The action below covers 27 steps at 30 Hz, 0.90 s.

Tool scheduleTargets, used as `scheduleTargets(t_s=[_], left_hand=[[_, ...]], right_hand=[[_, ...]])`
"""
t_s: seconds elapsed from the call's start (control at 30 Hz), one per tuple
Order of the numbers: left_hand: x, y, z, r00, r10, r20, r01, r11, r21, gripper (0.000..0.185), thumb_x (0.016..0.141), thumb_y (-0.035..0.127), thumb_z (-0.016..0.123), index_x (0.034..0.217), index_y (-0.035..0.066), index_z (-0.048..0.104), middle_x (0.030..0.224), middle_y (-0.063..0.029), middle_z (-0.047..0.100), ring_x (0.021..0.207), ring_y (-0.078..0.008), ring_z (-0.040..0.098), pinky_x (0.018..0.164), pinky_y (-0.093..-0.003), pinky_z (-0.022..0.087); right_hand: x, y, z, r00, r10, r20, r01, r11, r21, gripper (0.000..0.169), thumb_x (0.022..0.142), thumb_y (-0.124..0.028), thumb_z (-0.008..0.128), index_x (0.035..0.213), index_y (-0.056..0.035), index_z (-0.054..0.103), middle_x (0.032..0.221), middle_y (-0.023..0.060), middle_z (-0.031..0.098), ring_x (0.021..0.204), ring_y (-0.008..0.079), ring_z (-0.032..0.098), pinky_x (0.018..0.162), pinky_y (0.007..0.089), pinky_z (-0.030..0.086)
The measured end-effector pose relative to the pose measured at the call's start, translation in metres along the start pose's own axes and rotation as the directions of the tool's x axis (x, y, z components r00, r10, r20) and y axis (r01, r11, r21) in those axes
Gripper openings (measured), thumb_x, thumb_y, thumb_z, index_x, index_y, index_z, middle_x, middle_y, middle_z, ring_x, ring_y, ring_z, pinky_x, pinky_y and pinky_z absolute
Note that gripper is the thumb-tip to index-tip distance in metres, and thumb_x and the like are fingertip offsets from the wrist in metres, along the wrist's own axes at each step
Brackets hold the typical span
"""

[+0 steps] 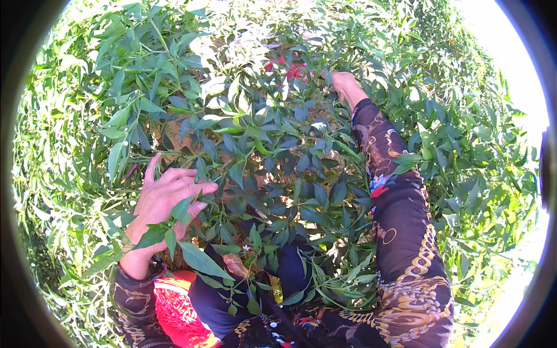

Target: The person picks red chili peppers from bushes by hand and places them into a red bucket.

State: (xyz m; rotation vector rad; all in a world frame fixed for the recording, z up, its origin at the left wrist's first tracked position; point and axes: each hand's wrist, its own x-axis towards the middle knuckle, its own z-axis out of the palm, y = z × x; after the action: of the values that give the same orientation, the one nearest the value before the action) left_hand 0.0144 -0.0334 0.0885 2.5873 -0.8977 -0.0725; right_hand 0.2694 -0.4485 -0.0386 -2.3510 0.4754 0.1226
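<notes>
Among the leaves of a pepper plant, my left hand (167, 202) is at the left with its fingers spread and bent, the thumb and fingertips near a thin stem. A dark purple chili pepper (130, 172) hangs just left of its raised finger. Green chili peppers (229, 130) hang on the plant between my arms. My right hand (343, 83) reaches far forward into the foliage; leaves hide its fingertips. Red things (296, 71) show through the leaves left of it; what they are I cannot tell. Below my left wrist stands a red container (191, 275) holding many red chili peppers (176, 309).
Dense pepper plants (470, 174) surround me on both sides and ahead. Leafy branches cross in front of my legs and my left wrist. A small white flower (246, 248) is near my knees. Bright sunlight washes out the far right.
</notes>
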Motion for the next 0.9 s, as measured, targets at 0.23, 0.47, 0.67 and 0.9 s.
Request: scheduleTargets(t_s=[0.23,0.47,0.67,0.9], left_hand=[[0.0,0.0,0.0,1.0,0.016,-0.019,-0.016,1.0,0.007,0.027,0.077,0.017,0.064,0.104,0.022,0.064,0.086,0.0004,0.063,0.102,-0.0192,0.053,0.105,-0.052,0.017],[0.002,-0.003,0.002,1.0,0.016,-0.021,-0.017,1.0,-0.008,0.024,0.08,0.021,0.061,0.104,0.022,0.064,0.084,0.001,0.062,0.102,-0.0185,0.053,0.106,-0.0508,0.016],[-0.003,-0.009,0.004,0.999,0.034,-0.005,-0.034,0.999,-0.014,0.026,0.081,0.023,0.061,0.107,0.022,0.063,0.091,0.0025,0.063,0.102,-0.0181,0.053,0.106,-0.0516,0.015],[0.004,-0.006,0.016,0.999,0.041,-0.03,-0.04,0.998,0.038,0.039,0.07,0.009,0.065,0.107,0.023,0.063,0.097,0.0051,0.063,0.103,-0.0181,0.053,0.107,-0.0532,0.014]], right_hand=[[-0.046,-0.029,-0.004,1.0,-0.01,0.021,-0.005,0.794,0.608,0.025,0.08,-0.031,0.066,0.088,-0.0072,0.066,0.065,0.0003,0.057,0.053,0.0102,0.045,0.046,0.0285,0.032],[-0.055,-0.045,0.003,0.998,-0.058,-0.014,0.047,0.628,0.777,0.024,0.08,-0.024,0.068,0.086,-0.0009,0.063,0.07,0.0003,0.059,0.057,0.0091,0.05,0.049,0.0231,0.039],[-0.064,-0.055,-0.022,0.866,-0.433,0.251,-0.206,0.149,0.967,0.018,0.089,-0.022,0.054,0.087,-0.0035,0.053,0.055,-0.0076,0.029,0.046,0.0044,0.027,0.039,0.0199,0.019],[-0.076,-0.075,-0.03,0.629,-0.719,0.295,-0.467,-0.045,0.883,0.03,0.093,-0.032,0.047,0.076,-0.0069,0.049,0.058,-0.003,0.035,0.048,0.0077,0.032,0.04,0.0217,0.026]])
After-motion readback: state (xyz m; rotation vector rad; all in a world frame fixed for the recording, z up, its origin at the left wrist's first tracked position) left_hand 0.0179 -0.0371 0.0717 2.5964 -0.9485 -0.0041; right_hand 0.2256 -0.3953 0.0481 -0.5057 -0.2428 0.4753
